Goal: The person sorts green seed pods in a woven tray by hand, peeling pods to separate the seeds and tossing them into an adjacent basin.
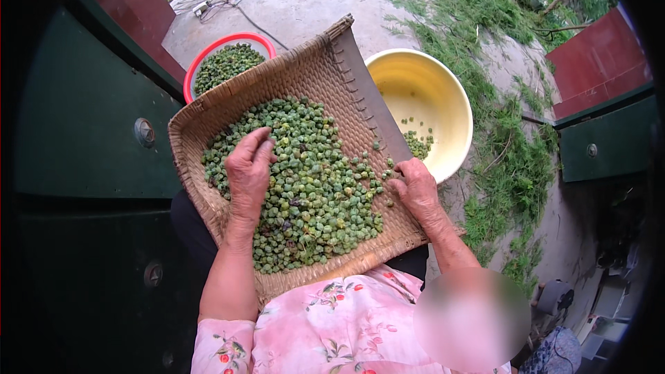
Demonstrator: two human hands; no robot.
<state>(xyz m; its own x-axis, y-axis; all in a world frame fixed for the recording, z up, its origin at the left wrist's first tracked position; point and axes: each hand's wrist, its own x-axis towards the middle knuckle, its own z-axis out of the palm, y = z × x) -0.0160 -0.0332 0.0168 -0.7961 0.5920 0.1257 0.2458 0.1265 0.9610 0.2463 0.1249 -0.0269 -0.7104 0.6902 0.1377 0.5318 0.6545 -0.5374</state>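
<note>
A woven wicker winnowing tray (312,73) lies tilted across my lap. Small round green fruits (312,166) are heaped in it, a few of them dark or yellowish. Over the left part of the heap hovers my left hand (248,166), its fingers bent and a gap between thumb and fingertips; I see nothing held there. My right hand (418,188) rests at the tray's right edge, thumb and forefinger apart beside a few loose fruits. Just past that edge stands a yellow basin (454,111) with a small number of the green fruits at its bottom.
Beyond the tray's far left side is a red-rimmed basin (192,73) full of green fruits. A dark green door panel (90,104) stands close on the left. Cut green foliage (492,201) covers concrete at right. A cord with a white socket (201,8) lies farther off.
</note>
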